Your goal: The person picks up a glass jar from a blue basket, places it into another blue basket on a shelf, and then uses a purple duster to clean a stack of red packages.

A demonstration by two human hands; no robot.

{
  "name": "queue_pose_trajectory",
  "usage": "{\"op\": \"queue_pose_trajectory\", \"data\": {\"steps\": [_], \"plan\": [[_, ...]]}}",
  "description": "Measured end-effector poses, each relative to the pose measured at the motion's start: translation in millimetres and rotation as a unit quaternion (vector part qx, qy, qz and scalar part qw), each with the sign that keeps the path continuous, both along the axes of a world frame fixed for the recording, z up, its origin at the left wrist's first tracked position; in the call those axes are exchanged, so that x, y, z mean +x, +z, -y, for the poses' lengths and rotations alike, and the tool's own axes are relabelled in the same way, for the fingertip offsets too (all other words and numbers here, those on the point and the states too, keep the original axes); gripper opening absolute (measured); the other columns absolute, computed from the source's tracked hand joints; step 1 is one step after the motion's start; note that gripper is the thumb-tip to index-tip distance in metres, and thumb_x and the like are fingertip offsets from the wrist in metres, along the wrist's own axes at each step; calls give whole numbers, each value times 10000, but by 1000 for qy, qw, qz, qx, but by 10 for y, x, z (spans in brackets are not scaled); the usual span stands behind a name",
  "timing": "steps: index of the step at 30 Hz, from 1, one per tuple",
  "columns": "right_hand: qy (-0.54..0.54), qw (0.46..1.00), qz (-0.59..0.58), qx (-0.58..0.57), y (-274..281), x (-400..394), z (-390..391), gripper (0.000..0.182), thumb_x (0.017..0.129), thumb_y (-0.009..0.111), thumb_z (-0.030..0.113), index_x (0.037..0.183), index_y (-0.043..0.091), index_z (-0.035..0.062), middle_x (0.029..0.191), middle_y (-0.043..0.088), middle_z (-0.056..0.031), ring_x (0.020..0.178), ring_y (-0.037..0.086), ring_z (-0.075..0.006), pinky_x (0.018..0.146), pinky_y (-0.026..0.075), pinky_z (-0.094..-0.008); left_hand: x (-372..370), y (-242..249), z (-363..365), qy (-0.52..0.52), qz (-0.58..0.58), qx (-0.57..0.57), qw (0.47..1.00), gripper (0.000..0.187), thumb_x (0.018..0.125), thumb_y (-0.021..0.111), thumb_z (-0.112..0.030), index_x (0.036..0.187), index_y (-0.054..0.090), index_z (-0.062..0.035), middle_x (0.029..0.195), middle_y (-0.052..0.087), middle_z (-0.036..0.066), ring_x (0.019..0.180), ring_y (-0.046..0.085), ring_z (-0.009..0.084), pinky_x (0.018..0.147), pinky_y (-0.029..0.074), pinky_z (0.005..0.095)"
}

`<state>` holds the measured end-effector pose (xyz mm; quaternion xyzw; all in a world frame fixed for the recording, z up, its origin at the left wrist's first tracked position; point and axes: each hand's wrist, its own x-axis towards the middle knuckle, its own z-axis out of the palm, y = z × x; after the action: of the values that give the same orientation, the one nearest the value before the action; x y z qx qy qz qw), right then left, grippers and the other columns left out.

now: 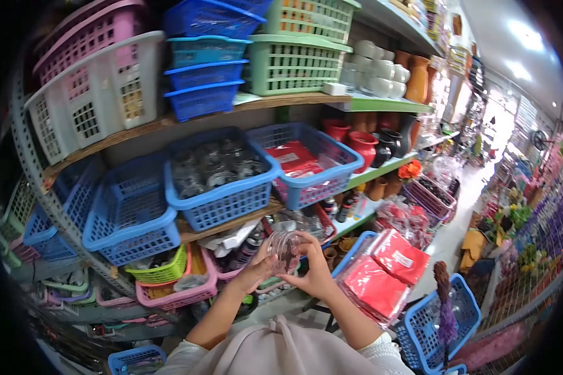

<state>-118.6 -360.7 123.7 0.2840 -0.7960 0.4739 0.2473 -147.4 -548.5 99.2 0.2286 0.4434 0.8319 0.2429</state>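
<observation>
In front of my chest I hold a see-through round container [283, 245], glass or plastic, between both hands. My left hand [258, 272] closes on its left side, with the fingers partly hidden behind it. My right hand [313, 265] curls around the right side, thumb low and fingers at the upper rim. Just beyond and above my hands is a blue basket [231, 208] full of similar see-through rounded pieces. Red plastic-wrapped packets [381, 275] lie in a stack to the right of my right hand.
Another blue basket [319, 187] on the shelf holds red packets. Pink and green baskets [175, 300] sit lower left. Stacked baskets [300, 69], white cups [381, 78] and vases [363, 147] line the shelves. A blue basket [413, 337] stands lower right, beside the aisle [472, 194].
</observation>
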Motion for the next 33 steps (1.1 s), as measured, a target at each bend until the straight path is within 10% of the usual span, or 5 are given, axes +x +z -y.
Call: {"op": "queue_pose_trajectory", "data": {"steps": [9, 20, 25, 27, 33], "plan": [[60, 994, -8, -89, 672, -860, 780, 609, 615, 882, 202, 1035, 469, 47, 1330, 441, -178, 1136, 491, -270, 870, 429, -364, -112, 914, 1276, 270, -241, -113, 925, 316, 963, 551, -211, 1207, 511, -15, 1229, 574, 100, 1180, 524, 187, 999, 399, 334], [62, 979, -121, 149, 1488, -2112, 1404, 679, 657, 843, 385, 1117, 525, 0, 1132, 555, -176, 991, 574, -327, 875, 465, -387, -797, 1033, 1808, 530, -296, -605, 514, 574, 915, 528, -290, 1393, 366, -16, 1466, 342, 217, 1344, 327, 404, 1108, 287, 461], [22, 948, -34, 316, 1605, -2802, 1882, 886, 701, 718, 608, 1317, 465, 23, 1326, 479, -219, 1191, 495, -379, 986, 412, -438, -782, 1045, 1786, 459, -238, -692, 504, 569, 969, 384, -373, 1396, 404, 2, 1492, 338, 178, 1387, 283, 379, 1125, 225, 510], [-84, 898, -306, 306, 1292, -3374, 2121, 786, 676, 739, 616, 1169, 574, 26, 1170, 589, -166, 1100, 564, -356, 948, 431, -447, -799, 996, 1819, 462, -239, -677, 520, 580, 965, 394, -383, 1409, 395, -10, 1496, 330, 179, 1390, 277, 378, 1128, 222, 501], [16, 905, -334, 264, 1617, -3552, 2588, 719, 744, 671, 619, 1162, 575, 41, 1176, 583, -181, 1110, 544, -371, 973, 407, -469, -735, 1055, 1809, 462, -229, -663, 542, 611, 949, 433, -419, 1412, 398, -22, 1505, 319, 166, 1391, 280, 367, 1129, 220, 493]]}}
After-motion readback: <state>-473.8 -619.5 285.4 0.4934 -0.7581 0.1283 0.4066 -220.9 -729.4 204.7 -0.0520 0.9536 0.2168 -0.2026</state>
